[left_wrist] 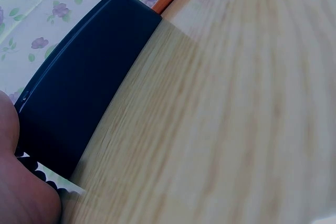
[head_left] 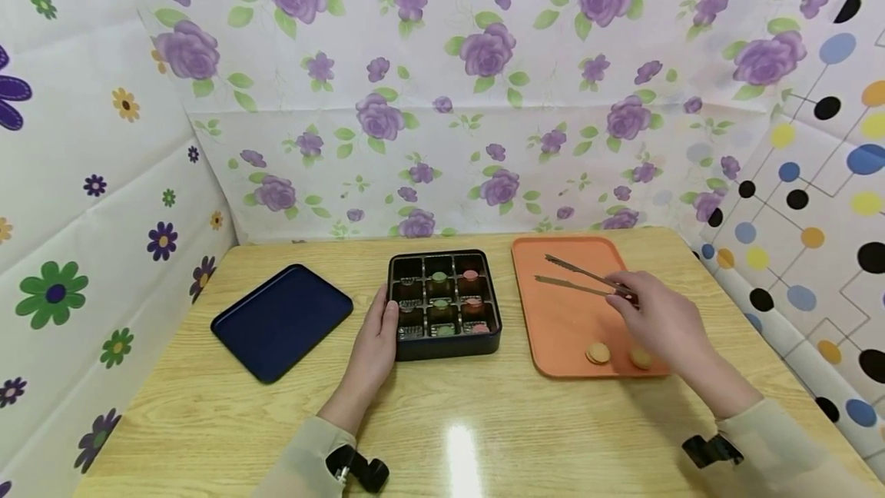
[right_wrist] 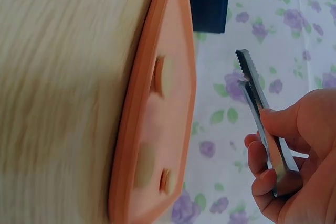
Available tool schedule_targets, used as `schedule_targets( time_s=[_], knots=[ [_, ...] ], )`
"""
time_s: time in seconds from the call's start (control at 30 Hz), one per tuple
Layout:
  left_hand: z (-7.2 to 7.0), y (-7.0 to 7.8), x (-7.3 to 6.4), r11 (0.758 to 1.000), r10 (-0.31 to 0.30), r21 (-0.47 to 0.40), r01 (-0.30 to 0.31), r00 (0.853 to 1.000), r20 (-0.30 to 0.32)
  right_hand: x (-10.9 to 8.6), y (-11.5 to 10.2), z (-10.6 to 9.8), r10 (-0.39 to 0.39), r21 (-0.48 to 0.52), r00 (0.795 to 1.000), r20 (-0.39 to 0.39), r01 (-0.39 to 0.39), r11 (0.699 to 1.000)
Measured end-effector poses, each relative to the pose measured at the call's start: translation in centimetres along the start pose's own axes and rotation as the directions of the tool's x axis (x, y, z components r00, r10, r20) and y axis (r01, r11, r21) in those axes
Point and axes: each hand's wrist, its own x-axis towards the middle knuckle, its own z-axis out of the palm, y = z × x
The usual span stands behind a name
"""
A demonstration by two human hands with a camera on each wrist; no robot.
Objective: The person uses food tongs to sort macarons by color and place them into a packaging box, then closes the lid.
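Note:
A black box (head_left: 448,346) with a divided insert stands mid-table. Its middle column holds green macarons (head_left: 440,304) and its right column pink macarons (head_left: 473,303); only clear plastic liners (head_left: 409,303) show in the left column. My left hand (head_left: 376,335) holds the box's left side, thumb at the rim near the front corner. Above the orange tray (head_left: 556,321), my right hand (head_left: 660,321) grips metal tongs (right_wrist: 273,140) near their joined end. The tongs' tips are apart with nothing between them. Tan macarons (head_left: 598,353) lie at the tray's near edge, one partly behind my right hand.
A dark blue tray (head_left: 282,323) lies at an angle on the left of the wooden table (head_left: 442,413). Flowered cloth (head_left: 429,98) rises behind the table, with a dotted sheet (head_left: 809,206) along the right side.

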Motion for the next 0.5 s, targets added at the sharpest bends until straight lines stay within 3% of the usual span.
schedule_targets(
  time_s=[0.23, 0.5],
  knots=[
    [-0.1, 0.0, 0.1, 1.000, 0.000, 0.009, 0.000, 1.000, -0.002, -1.0, 2.0, -0.8, 0.036, -0.018, 0.999, 0.006, -0.036, 0.999],
    [0.0, 0.0, 0.1, 1.000, 0.002, 0.009, -0.002, 1.000, 0.002, -2.1, 4.5, -1.6, 0.047, -0.055, 0.998, -0.039, -0.049, 0.997]
  ],
)
